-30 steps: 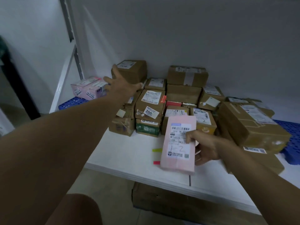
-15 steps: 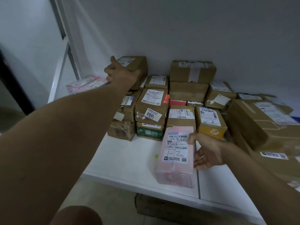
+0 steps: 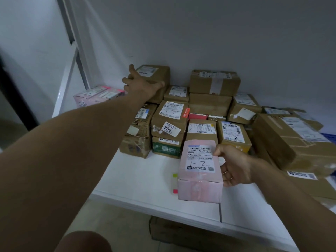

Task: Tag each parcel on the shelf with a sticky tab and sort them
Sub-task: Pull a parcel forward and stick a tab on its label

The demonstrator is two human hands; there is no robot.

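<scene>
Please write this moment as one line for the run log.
left hand: open, reaching to tall brown cardboard box | right hand: holds pink parcel marked 1-2 on white shelf

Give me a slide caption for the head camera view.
Right hand grips a pink parcel marked 1-2 on the white shelf while the left hand reaches a rear brown box.

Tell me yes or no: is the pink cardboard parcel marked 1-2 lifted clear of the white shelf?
No: the pink cardboard parcel lies flat on the white shelf, with the right hand gripping its right side.
</scene>
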